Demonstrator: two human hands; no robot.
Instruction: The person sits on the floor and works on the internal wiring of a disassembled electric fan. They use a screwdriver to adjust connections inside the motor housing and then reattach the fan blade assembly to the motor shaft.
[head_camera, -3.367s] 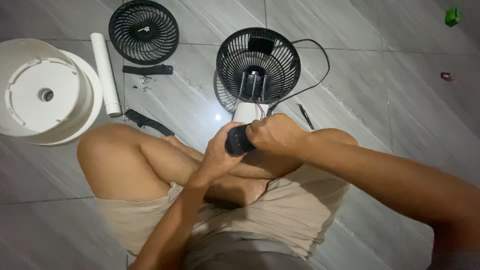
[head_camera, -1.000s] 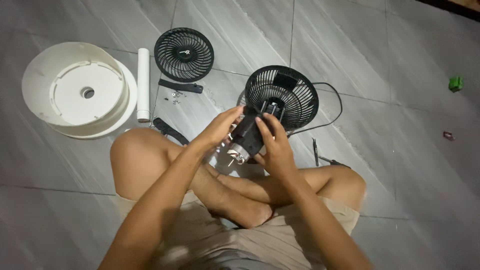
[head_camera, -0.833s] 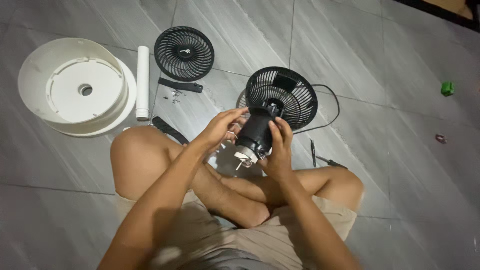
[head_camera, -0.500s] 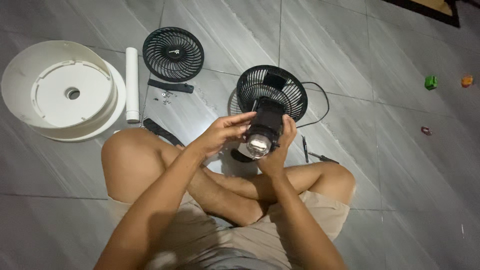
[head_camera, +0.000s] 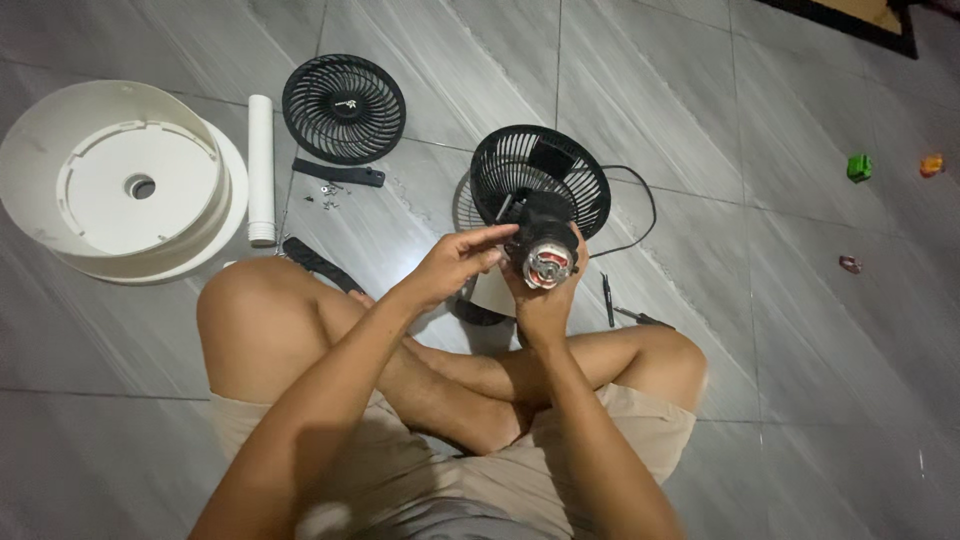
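I sit cross-legged on a grey tiled floor. My right hand (head_camera: 540, 300) grips a small black fan motor (head_camera: 545, 258) from below, its open end with copper windings turned towards me. My left hand (head_camera: 455, 262) touches the motor's left side with its fingertips. Just behind the motor, a black fan grille (head_camera: 540, 180) with a black cord (head_camera: 640, 215) lies on the floor.
A second black grille (head_camera: 343, 108) lies further left, with a white tube (head_camera: 261, 168), a black bar (head_camera: 338, 174) and small screws (head_camera: 325, 195). A large white round base (head_camera: 120, 195) sits at far left. A screwdriver (head_camera: 625, 312) lies by my right knee. Small coloured objects (head_camera: 858, 167) lie far right.
The motor has been turned so its open end faces me. My left hand has shifted from gripping it to touching its side. My view has moved slightly.
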